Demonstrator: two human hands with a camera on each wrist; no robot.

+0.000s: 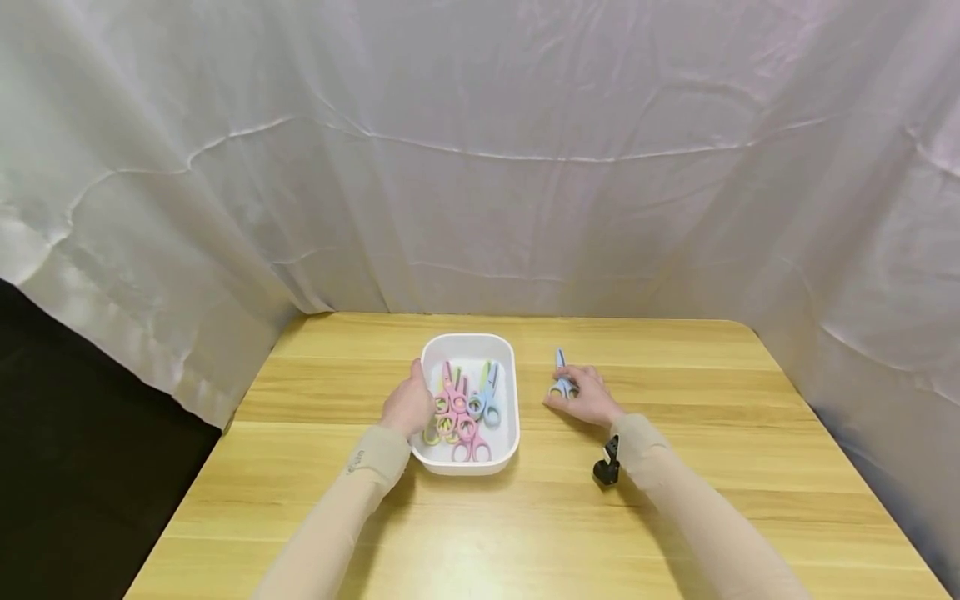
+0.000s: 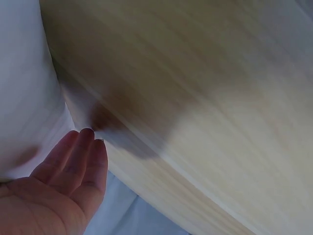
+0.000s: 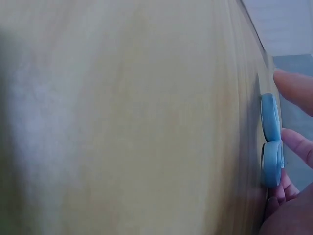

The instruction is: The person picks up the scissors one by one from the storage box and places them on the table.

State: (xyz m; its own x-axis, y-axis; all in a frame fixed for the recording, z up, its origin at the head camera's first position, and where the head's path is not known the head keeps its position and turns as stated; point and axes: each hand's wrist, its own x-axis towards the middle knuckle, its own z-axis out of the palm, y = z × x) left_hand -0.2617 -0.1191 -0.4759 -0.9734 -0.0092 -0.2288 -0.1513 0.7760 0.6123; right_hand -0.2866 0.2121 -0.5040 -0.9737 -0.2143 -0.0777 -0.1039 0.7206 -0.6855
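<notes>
A white tray [image 1: 471,469] holds several small scissors, among them pink scissors [image 1: 459,402] and blue scissors [image 1: 491,392]; yellow-green handles lie partly beneath. The left hand [image 1: 409,404] is at the tray's left side. Its fairly straight fingers [image 2: 80,161] lie along the outer wall in the left wrist view; its thumb is hidden there. To the right of the tray, single light-blue scissors [image 1: 559,360] lie on the table, blades pointing away. Over their handles is the right hand [image 1: 588,400], its thumb and fingers spread around the blue loops [image 3: 271,164], the thumb apart from them.
The wooden table [image 1: 525,542] ends at a pale curtain [image 1: 525,233] behind and at the sides. A black area [image 1: 82,450] borders the table at the left. A small black device [image 1: 607,463] is attached at the right wrist.
</notes>
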